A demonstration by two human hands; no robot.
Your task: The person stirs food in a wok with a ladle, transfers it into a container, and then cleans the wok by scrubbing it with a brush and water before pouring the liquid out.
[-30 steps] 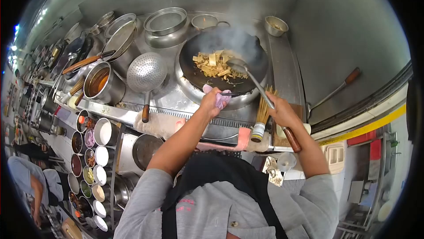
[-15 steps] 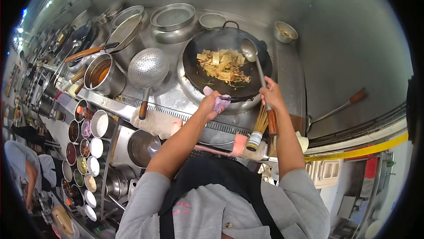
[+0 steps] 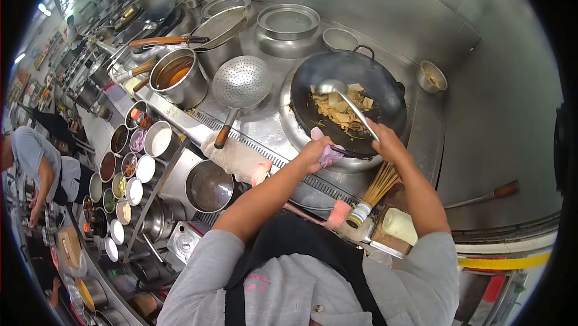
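Note:
A black wok (image 3: 385, 88) sits on the steel stove and holds pale tofu pieces and noodles (image 3: 340, 109). My left hand (image 3: 314, 154) grips the wok's near rim through a pink cloth (image 3: 329, 155). A long steel ladle (image 3: 332, 87) is gripped in my right hand (image 3: 387, 143), with its bowl resting over the left part of the food.
A perforated skimmer (image 3: 241, 82) lies left of the wok, beside a pot of brown liquid (image 3: 174, 76). Several small seasoning bowls (image 3: 135, 166) line the counter at left. A bamboo brush (image 3: 374, 196) stands by the stove's front edge. Another person (image 3: 36, 166) works at far left.
The view has swung left, so the wok sits further right in frame. The ladle bowl moved from the wok's far right side to the left of the food. The left hand's grip is unchanged.

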